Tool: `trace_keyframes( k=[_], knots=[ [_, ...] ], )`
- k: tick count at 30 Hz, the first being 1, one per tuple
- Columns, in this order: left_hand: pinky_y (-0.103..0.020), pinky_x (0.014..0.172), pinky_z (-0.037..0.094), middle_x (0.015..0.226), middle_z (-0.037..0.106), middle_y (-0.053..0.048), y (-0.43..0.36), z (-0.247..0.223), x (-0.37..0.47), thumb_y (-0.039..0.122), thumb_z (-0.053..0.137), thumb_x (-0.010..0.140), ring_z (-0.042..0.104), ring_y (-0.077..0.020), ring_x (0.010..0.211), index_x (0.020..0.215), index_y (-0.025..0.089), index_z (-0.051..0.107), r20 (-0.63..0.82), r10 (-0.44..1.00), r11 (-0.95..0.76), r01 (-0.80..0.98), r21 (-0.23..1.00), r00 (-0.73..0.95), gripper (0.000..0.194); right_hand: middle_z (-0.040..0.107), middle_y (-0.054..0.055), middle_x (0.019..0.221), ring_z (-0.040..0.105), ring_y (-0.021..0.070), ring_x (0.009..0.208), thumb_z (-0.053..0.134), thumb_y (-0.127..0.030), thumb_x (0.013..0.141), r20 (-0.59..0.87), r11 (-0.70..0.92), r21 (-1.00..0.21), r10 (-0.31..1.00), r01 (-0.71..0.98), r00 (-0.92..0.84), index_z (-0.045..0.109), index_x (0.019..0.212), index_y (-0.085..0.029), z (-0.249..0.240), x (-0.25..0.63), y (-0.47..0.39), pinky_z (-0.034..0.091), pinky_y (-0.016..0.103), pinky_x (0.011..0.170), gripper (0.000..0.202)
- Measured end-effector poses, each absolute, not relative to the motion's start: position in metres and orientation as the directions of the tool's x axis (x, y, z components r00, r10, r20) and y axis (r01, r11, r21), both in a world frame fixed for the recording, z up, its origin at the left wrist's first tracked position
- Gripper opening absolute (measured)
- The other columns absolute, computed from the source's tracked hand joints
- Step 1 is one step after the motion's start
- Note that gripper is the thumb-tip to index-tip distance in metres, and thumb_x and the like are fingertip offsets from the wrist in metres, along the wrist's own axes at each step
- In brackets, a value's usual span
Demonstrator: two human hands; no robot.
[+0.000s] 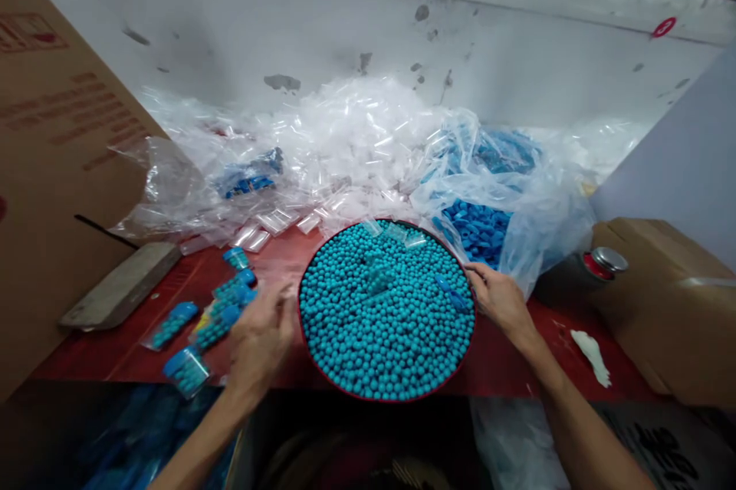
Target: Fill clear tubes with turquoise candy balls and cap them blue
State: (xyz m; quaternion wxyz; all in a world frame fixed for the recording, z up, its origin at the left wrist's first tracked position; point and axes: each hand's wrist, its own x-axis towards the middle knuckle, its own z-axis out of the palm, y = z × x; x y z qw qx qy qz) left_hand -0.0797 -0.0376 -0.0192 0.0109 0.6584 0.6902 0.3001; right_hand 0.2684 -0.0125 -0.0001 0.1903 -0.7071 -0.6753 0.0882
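Turquoise beads (396, 337) between your two hands

The beads fill a round basin (396, 399) with a red rim, which stands at the front edge of the red table (509, 363); how deep it is, you cannot see from above. Your left hand (261, 329) is beside the left rim, with the fingers bent, but it is blurred, so I cannot tell whether it touches or holds anything. Your right hand (499, 298) has its fingertips at the right rim; some fingers are hidden, and I cannot tell if they grip below. Both your forearms are cut off by the lower border.

On the beads lie a few clear pieces (414, 239) near the far rim and blue pieces (451, 292) near the right one, too blurred to name exactly. To the left, small filled containers (187, 371) with blue tops are partly covered by your left hand. Behind the basin, a clear heap (368, 137) shines so much that single pieces are lost. A cloudy plastic bag (540, 202) partly hides blue parts (480, 229). The left carton (63, 129) is cut off.
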Motion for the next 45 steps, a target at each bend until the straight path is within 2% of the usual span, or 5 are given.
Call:
trace_keyframes(
  k=[6, 17, 30, 36, 45],
  knots=[
    [-0.027, 0.073, 0.042, 0.093, 0.058, -0.004, -0.025, -0.021, 0.009, 0.027, 0.041, 0.081, 0.054, -0.0175, 0.085, 0.103, 0.022, 0.053, 0.134, 0.966, -0.256, 0.891, 0.376, 0.221, 0.026, 0.064, 0.005, 0.095, 0.059, 0.0200, 0.086, 0.041, -0.032, 0.083, -0.001, 0.078, -0.186, 0.997, 0.979, -0.080, 0.055, 0.104, -0.023, 0.008, 0.246, -0.028, 0.042, 0.027, 0.067, 0.027],
    [-0.026, 0.068, 0.038, 0.089, 0.049, -0.004, -0.008, -0.030, 0.022, 0.033, 0.048, 0.077, 0.049, -0.0189, 0.084, 0.103, 0.030, 0.055, -0.009, 0.958, -0.269, 0.908, 0.322, 0.287, 0.027, 0.059, 0.009, 0.091, 0.060, 0.0221, 0.076, 0.046, -0.035, 0.081, -0.158, 0.023, 0.107, 0.987, 0.994, -0.006, 0.051, 0.097, -0.019, -0.004, 0.228, -0.018, 0.039, 0.027, 0.056, 0.023],
    [-0.021, 0.052, 0.034, 0.068, 0.050, 0.001, 0.019, -0.038, 0.007, 0.035, 0.054, 0.071, 0.046, -0.0110, 0.060, 0.097, 0.017, 0.059, -0.233, 0.918, 0.153, 0.255, 0.955, 0.321, 0.032, 0.054, 0.009, 0.115, 0.050, 0.0216, 0.106, 0.043, -0.027, 0.082, -0.091, 0.117, -0.328, 0.984, 0.938, -0.155, 0.045, 0.120, -0.018, -0.025, 0.220, -0.002, 0.037, 0.031, 0.087, 0.039],
    [-0.020, 0.055, 0.039, 0.089, 0.058, -0.006, 0.011, -0.026, 0.002, 0.039, 0.057, 0.072, 0.056, -0.0129, 0.072, 0.095, 0.016, 0.053, -0.207, 0.844, 0.348, -0.212, 0.913, 0.495, 0.033, 0.054, 0.011, 0.115, 0.050, 0.0207, 0.105, 0.040, -0.019, 0.081, -0.093, 0.166, -0.399, 0.971, 0.902, -0.220, 0.044, 0.122, -0.015, -0.030, 0.225, 0.002, 0.036, 0.031, 0.089, 0.042],
    [-0.022, 0.056, 0.042, 0.086, 0.060, -0.006, 0.004, -0.024, 0.002, 0.033, 0.057, 0.073, 0.060, -0.0144, 0.070, 0.107, 0.017, 0.047, -0.217, 0.783, 0.467, -0.319, 0.825, 0.583, 0.038, 0.055, 0.008, 0.116, 0.052, 0.0207, 0.103, 0.043, -0.021, 0.080, -0.062, 0.170, -0.318, 0.978, 0.933, -0.199, 0.047, 0.117, -0.020, -0.023, 0.225, 0.000, 0.039, 0.032, 0.085, 0.038]
  ],
)
